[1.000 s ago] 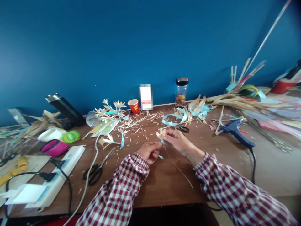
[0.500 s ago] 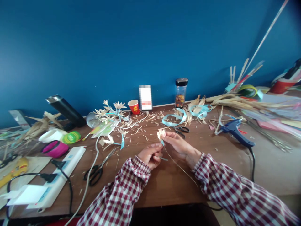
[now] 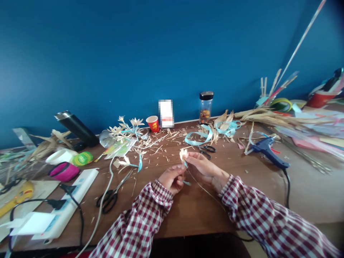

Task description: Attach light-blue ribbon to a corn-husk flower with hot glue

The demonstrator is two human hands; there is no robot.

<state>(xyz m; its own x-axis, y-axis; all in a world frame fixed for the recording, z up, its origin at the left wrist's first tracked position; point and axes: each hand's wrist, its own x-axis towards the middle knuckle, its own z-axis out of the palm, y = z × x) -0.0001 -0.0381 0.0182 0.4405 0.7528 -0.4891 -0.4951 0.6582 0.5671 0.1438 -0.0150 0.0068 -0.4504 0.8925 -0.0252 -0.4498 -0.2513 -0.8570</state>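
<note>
- Pinches the pale flower [image 3: 183,154] with the right hand [image 3: 202,165], just above the table [image 3: 193,218].
- Closes the left hand [image 3: 172,177] just below, apparently on the blue strip [image 3: 186,183].
- Looks light, dry and papery; probably creases or tears under hard squeezing.
- Likely handles best by the wrapped base, gripped gently, clear of petal tips.

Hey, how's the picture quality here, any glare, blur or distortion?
Head view: pale glare washes out the right of the table; head view: stretching and smearing toward the right edge, around the red container; head view: the wall darkens into the top right corner; head view: the pale flower at the right hand is small, its petals soft.
</note>
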